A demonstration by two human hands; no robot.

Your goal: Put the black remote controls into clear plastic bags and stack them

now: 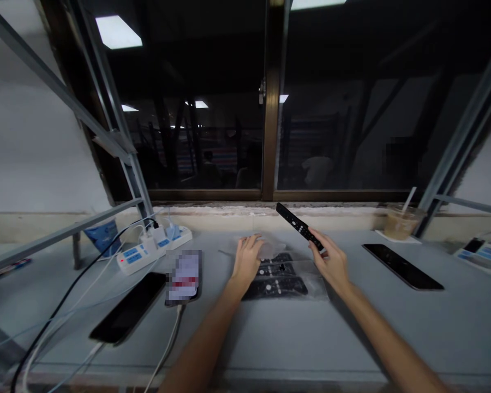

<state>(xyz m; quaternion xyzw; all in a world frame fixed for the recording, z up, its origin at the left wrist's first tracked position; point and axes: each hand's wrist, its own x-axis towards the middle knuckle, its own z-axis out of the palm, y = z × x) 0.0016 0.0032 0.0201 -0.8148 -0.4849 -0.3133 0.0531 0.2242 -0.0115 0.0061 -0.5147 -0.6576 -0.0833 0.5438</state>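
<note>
My right hand is closed round the lower end of a black remote control, which points up and to the left above the table. My left hand lies with fingers spread on clear plastic bags. Under and between my hands lie black remotes in clear bags, side by side on the grey table.
At the left are a white power strip with plugs and cables, a black phone and a second phone on a cable. A long black remote lies to the right. An iced drink cup stands by the dark window.
</note>
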